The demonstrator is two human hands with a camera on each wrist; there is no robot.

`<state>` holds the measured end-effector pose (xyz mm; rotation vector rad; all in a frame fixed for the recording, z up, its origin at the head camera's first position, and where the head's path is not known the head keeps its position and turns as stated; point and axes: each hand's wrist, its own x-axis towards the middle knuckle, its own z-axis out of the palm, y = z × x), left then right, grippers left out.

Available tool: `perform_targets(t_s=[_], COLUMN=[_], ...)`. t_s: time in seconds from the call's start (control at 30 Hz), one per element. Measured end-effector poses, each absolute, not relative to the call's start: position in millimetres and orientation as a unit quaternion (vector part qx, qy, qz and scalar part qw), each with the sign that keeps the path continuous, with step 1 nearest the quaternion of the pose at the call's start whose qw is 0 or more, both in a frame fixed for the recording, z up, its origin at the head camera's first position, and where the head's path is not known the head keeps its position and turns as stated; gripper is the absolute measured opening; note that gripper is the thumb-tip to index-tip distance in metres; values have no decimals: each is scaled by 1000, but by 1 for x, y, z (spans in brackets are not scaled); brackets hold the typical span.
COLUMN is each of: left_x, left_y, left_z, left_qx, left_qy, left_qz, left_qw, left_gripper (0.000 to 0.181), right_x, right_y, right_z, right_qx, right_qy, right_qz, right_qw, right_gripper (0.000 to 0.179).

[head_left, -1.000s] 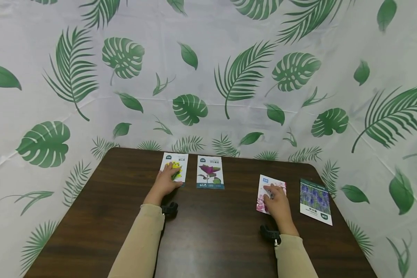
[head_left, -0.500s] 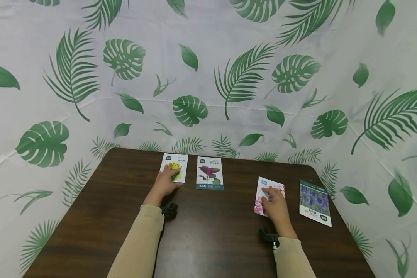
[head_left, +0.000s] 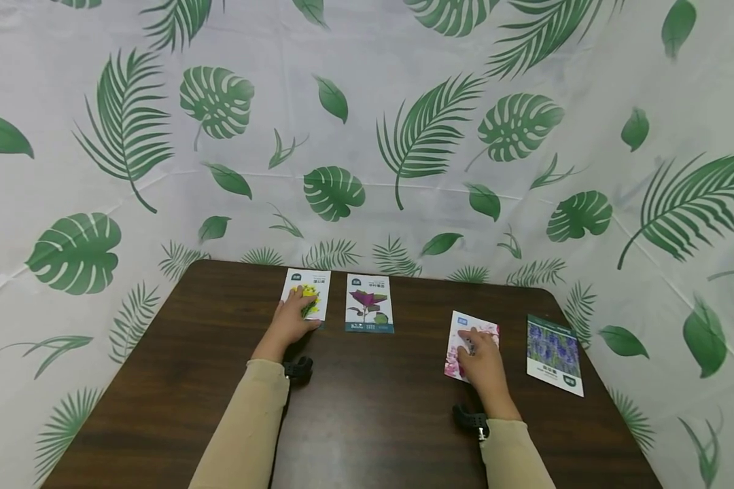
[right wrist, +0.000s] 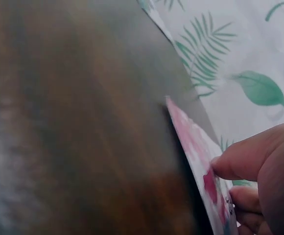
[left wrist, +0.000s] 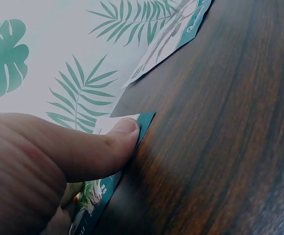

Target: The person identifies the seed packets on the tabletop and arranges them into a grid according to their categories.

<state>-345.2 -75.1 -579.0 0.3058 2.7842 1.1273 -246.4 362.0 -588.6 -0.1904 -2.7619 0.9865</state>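
In the head view, four-sided paper flower seed packets lie on a dark wooden table (head_left: 367, 394). My left hand (head_left: 289, 321) rests spread on the yellow-flower packet (head_left: 310, 280) at the left; the left wrist view has its thumb (left wrist: 103, 149) on the teal bottom edge. At the right, my right hand (head_left: 484, 363) pinches the pink-flower packet (head_left: 454, 363), thumb and fingers bent on its printed face. The right wrist view shows a dark shadow along the edge of this pink packet (right wrist: 186, 132). Its underside is hidden.
A purple-flower packet (head_left: 369, 302) lies right of my left hand. A blue-violet-flower packet (head_left: 553, 353) sits near the table's right edge. Behind the table hangs a white cloth (head_left: 269, 224) with green leaves. Black straps with cameras sit on both wrists.
My right hand and the pink-flower packet have shifted slightly left, away from the blue-violet packet. My left hand and the other packets have stayed in place.
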Motion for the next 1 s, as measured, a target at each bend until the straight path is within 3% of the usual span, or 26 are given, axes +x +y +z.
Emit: perform_targets(t_s=[1.0], left_x=[-345], left_y=[-76], left_z=[-580], left_qx=[104], left_qy=[922], left_qz=[368], left_qw=[59], left_gripper=[71], right_x=[-224], right_y=[336], right_z=[-587], right_qx=[-45], right_qy=[-945], right_qz=[304], right_qw=[111], right_gripper=[40])
